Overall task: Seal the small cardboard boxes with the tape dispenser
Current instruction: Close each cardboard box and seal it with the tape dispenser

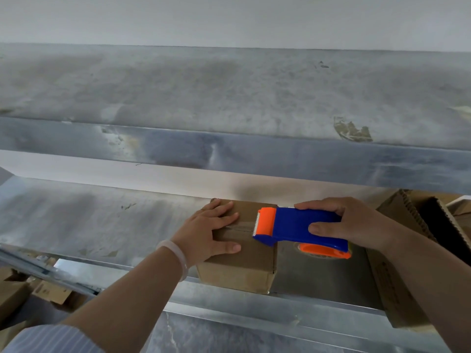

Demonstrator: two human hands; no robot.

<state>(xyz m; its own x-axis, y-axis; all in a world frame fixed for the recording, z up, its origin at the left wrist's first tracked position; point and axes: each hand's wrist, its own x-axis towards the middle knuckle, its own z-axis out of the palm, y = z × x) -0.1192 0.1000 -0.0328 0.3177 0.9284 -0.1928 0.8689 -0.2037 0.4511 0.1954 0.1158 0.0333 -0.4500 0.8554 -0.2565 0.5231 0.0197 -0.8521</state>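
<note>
Two metal shelf levels span the frame; on the lower shelf (pixel 102 225), low and centre, sits your small cardboard box (pixel 244 266). The blue-and-orange tape dispenser (pixel 300 222) reaches in from the right, its toothed orange end touching the box's top seam. Your right hand (pixel 356 222) curls round its body. Your left hand (pixel 204 233) lies flat on the box top, fingers straight and spread. A pale bracelet (pixel 175 253) circles that wrist.

Matt cardboard box (pixel 244 263), glossy plastic tape dispenser (pixel 300 226), dull scuffed metal shelf (pixel 102 220)
</note>
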